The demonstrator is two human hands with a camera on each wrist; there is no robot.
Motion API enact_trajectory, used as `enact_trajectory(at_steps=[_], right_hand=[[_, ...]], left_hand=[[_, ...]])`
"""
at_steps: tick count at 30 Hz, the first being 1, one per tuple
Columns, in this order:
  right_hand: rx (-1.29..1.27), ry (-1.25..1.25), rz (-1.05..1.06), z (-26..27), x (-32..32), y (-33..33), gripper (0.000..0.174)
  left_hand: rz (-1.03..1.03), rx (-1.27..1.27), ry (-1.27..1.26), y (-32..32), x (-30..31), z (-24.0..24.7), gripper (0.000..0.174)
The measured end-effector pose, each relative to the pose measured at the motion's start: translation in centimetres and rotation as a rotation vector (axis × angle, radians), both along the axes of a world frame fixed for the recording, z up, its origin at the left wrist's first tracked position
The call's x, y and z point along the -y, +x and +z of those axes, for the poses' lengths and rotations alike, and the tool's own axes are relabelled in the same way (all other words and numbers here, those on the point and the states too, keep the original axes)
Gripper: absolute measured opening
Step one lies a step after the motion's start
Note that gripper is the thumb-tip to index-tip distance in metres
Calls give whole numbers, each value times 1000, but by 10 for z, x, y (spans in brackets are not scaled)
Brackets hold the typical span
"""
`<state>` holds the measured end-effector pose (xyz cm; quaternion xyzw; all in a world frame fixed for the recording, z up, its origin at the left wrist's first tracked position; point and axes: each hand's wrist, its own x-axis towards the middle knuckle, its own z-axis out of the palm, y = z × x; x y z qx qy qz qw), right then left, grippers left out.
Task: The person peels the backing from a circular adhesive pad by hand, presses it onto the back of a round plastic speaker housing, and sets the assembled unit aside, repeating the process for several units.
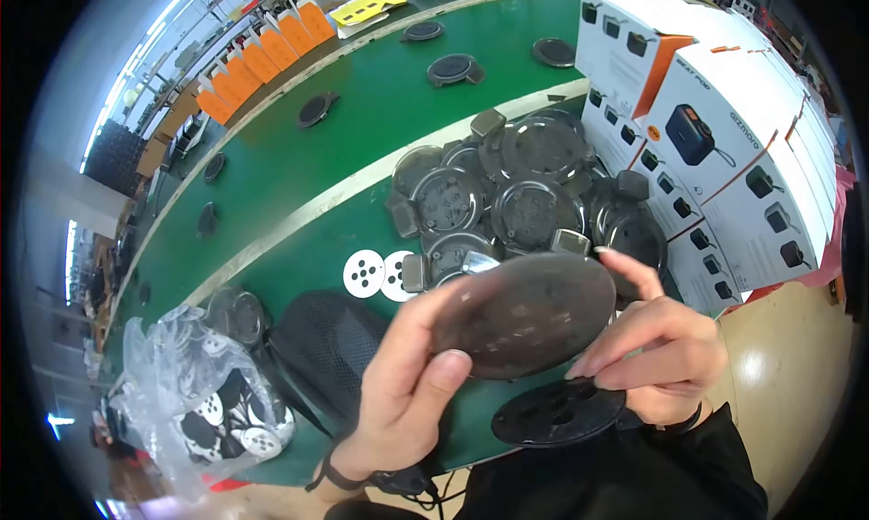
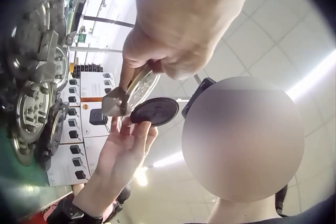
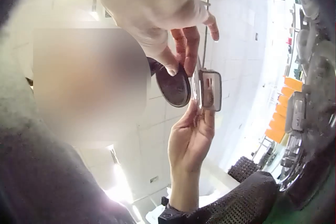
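Observation:
My left hand [image 1: 398, 407] grips a smoky translucent round plastic cover [image 1: 529, 316] by its edge, thumb on the near face. A squarish tab [image 2: 113, 103] juts from the cover's rim in the left wrist view. My right hand [image 1: 665, 343] pinches a thin black disc [image 1: 548, 416] between thumb and fingers. The disc hangs lower and nearer my body than the cover, tilted, with openings in its face. In the right wrist view the black disc [image 3: 173, 88] is close beside the cover [image 3: 211, 91]. Beyond the hands lies a heap of similar translucent covers [image 1: 534, 212].
White discs [image 1: 364, 274] with holes lie left of the heap. A clear plastic bag [image 1: 163, 375] of white and black pieces sits at left, beside a black mesh item [image 1: 330, 348]. Printed boxes [image 1: 715, 149] are stacked at right. Several round parts dot the green surface [image 1: 362, 149] beyond.

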<state>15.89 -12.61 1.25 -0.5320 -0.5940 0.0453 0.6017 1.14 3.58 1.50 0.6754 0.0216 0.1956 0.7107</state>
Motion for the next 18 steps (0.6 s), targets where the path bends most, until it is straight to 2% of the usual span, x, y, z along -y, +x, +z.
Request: enact_trajectory(at_steps=[1, 4, 5, 7, 10, 11, 14, 16, 18], right_hand=[[0, -8, -40, 1, 3, -1, 12], [101, -30, -36, 9, 5, -11, 10], [93, 29, -106, 7, 5, -18, 13], [89, 130, -233, 4, -2, -33, 16], [147, 112, -278, 9, -3, -38, 16], [168, 90, -281, 10, -3, -40, 15], [47, 63, -320, 11, 0, -47, 14], [-87, -21, -321, 16, 8, -54, 18], [-39, -118, -340, 14, 18, -53, 17]], left_hand=[[60, 63, -59, 2, 5, -1, 41], [114, 115, -11, 2, 6, -6, 44], [122, 97, -86, 1, 10, -3, 46], [99, 103, -80, -1, 12, -3, 47], [29, 170, -88, -4, 13, -8, 40], [-35, 271, -152, 2, 15, -15, 38], [-94, 234, -278, -1, 20, -5, 22], [-30, 236, -246, 1, 30, 11, 19], [69, 329, -276, 8, 40, 8, 17]])
